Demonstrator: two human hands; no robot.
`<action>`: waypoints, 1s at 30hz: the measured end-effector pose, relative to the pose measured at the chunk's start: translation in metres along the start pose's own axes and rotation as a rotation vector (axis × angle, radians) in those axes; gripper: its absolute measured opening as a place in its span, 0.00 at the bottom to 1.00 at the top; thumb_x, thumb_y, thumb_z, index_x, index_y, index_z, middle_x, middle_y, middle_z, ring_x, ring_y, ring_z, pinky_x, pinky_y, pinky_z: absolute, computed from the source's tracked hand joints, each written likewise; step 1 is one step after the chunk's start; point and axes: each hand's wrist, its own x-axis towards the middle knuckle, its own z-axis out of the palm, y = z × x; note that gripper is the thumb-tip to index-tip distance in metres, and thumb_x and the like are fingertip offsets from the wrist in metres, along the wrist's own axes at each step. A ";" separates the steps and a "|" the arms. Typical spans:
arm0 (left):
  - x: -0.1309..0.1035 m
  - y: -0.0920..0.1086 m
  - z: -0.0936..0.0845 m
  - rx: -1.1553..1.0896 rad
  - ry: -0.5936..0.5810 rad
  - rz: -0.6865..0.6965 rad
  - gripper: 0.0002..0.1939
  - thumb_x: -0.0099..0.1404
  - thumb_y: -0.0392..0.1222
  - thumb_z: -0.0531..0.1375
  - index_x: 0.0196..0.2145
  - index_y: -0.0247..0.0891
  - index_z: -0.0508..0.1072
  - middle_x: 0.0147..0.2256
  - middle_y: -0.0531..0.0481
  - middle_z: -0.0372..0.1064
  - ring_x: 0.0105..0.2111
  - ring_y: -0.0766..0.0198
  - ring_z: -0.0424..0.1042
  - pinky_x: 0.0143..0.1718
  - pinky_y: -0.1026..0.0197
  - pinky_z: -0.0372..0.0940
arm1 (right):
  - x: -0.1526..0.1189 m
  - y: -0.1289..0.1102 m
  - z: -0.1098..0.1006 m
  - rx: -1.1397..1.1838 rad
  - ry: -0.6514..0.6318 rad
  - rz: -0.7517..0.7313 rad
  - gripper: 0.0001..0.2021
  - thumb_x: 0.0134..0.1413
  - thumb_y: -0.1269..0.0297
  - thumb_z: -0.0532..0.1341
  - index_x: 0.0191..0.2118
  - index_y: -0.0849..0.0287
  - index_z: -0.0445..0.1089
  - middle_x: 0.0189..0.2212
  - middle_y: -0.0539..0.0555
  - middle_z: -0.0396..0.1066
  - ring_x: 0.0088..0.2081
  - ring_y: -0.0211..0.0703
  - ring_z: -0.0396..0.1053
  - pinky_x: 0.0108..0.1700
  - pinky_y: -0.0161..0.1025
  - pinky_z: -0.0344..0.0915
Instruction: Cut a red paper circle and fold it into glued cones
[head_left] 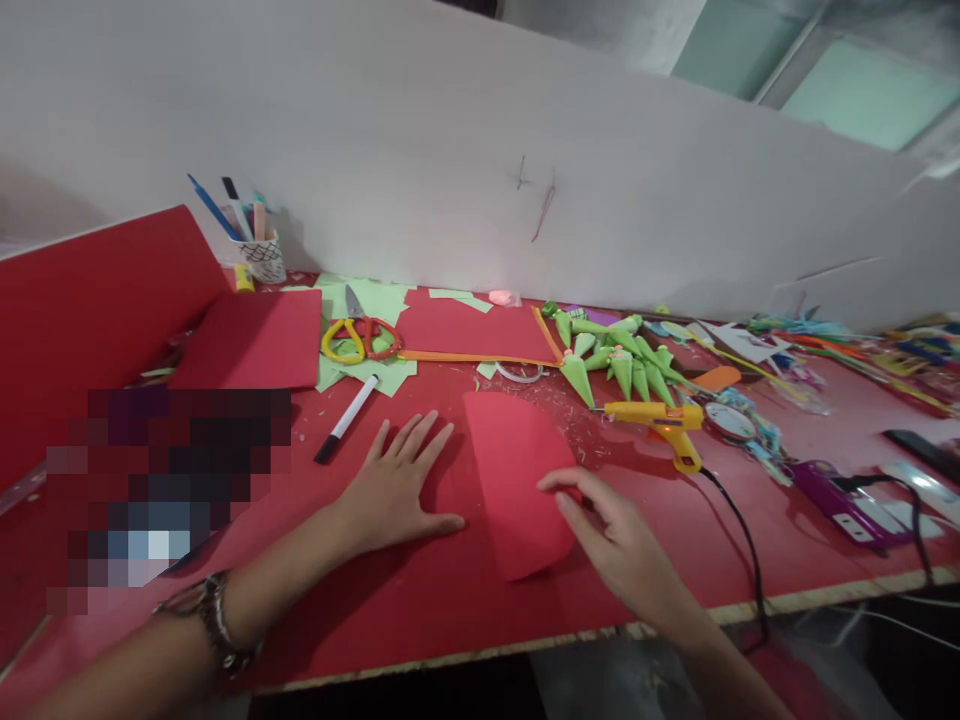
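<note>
1. Possible trouble: red half-round paper could crease or skid if the right hand tugs at its rim, as the left hand is not bracing it.
2. 2nd risk: yellow glue gun lies just beyond the right hand, nozzle towards the left. If hot (cannot tell), a stray knuckle could get burned; a snag on its black cable could drag it about.
3. Paper's place: beneath the right hand's fingertips, most of it reaching left of them; straight edge faces the left hand's thumb, near but apart.
4. Right grip: thumb and index curled close together at the curved rim; cannot tell whether paper is pinched between.
5. Left: palm down, 5 digits spread, holding nothing; white marker just past its fingers.
</note>
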 end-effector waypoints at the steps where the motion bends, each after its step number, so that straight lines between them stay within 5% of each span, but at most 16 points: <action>1: 0.001 -0.002 -0.004 -0.033 -0.009 0.010 0.50 0.49 0.68 0.52 0.61 0.37 0.43 0.62 0.39 0.36 0.61 0.47 0.36 0.57 0.40 0.29 | 0.008 -0.004 -0.002 0.032 -0.007 -0.022 0.11 0.57 0.63 0.48 0.39 0.56 0.65 0.38 0.54 0.69 0.42 0.42 0.66 0.44 0.38 0.62; 3: 0.002 -0.005 -0.013 -0.154 -0.020 0.038 0.51 0.49 0.66 0.55 0.61 0.36 0.42 0.62 0.39 0.38 0.61 0.46 0.37 0.57 0.40 0.30 | 0.024 -0.011 -0.005 0.101 -0.043 -0.069 0.11 0.56 0.64 0.48 0.41 0.56 0.65 0.40 0.54 0.68 0.43 0.42 0.65 0.46 0.39 0.61; 6: 0.004 -0.007 -0.029 -0.534 0.019 0.000 0.43 0.53 0.62 0.54 0.60 0.37 0.47 0.60 0.39 0.48 0.58 0.46 0.48 0.56 0.45 0.46 | 0.047 -0.018 -0.008 0.200 -0.198 -0.150 0.13 0.55 0.70 0.47 0.40 0.55 0.66 0.40 0.52 0.68 0.45 0.41 0.64 0.48 0.39 0.59; 10: 0.008 -0.014 -0.039 -1.082 0.091 -0.154 0.24 0.61 0.56 0.49 0.47 0.36 0.65 0.42 0.42 0.68 0.40 0.55 0.68 0.39 0.55 0.63 | 0.072 -0.020 -0.004 0.288 -0.487 -0.203 0.17 0.48 0.77 0.46 0.39 0.56 0.66 0.36 0.51 0.67 0.38 0.37 0.65 0.43 0.37 0.61; 13: 0.010 -0.024 -0.036 -1.129 0.141 -0.196 0.15 0.60 0.51 0.54 0.29 0.34 0.68 0.25 0.52 0.66 0.26 0.66 0.65 0.31 0.62 0.61 | 0.084 -0.015 0.005 0.325 -0.522 -0.225 0.15 0.48 0.76 0.49 0.41 0.57 0.65 0.37 0.51 0.67 0.39 0.37 0.65 0.43 0.37 0.61; 15: 0.010 -0.028 -0.033 -1.130 0.141 -0.197 0.13 0.58 0.49 0.56 0.25 0.35 0.66 0.22 0.56 0.62 0.24 0.69 0.62 0.29 0.65 0.59 | 0.089 -0.011 0.012 0.327 -0.470 -0.230 0.10 0.49 0.70 0.54 0.39 0.57 0.66 0.38 0.52 0.66 0.40 0.39 0.65 0.44 0.38 0.60; 22: 0.008 -0.011 -0.024 -1.339 -0.116 -0.179 0.09 0.52 0.41 0.59 0.32 0.36 0.68 0.23 0.55 0.66 0.25 0.66 0.67 0.32 0.62 0.61 | 0.094 0.001 0.029 0.481 -0.335 -0.109 0.10 0.51 0.58 0.55 0.28 0.59 0.64 0.31 0.52 0.65 0.35 0.40 0.64 0.40 0.38 0.61; 26: 0.002 -0.010 -0.027 -1.360 -0.252 -0.209 0.23 0.49 0.39 0.61 0.44 0.36 0.64 0.25 0.56 0.66 0.23 0.69 0.65 0.27 0.64 0.61 | 0.092 0.007 0.033 0.454 -0.361 -0.010 0.08 0.49 0.61 0.56 0.26 0.59 0.60 0.24 0.47 0.60 0.27 0.35 0.60 0.32 0.33 0.59; 30: -0.003 -0.015 -0.030 -1.388 -0.320 -0.236 0.33 0.51 0.50 0.60 0.53 0.36 0.56 0.22 0.58 0.63 0.21 0.69 0.63 0.22 0.66 0.59 | 0.089 0.008 0.033 0.481 -0.391 -0.004 0.07 0.48 0.63 0.56 0.26 0.58 0.58 0.23 0.45 0.57 0.26 0.33 0.58 0.30 0.31 0.57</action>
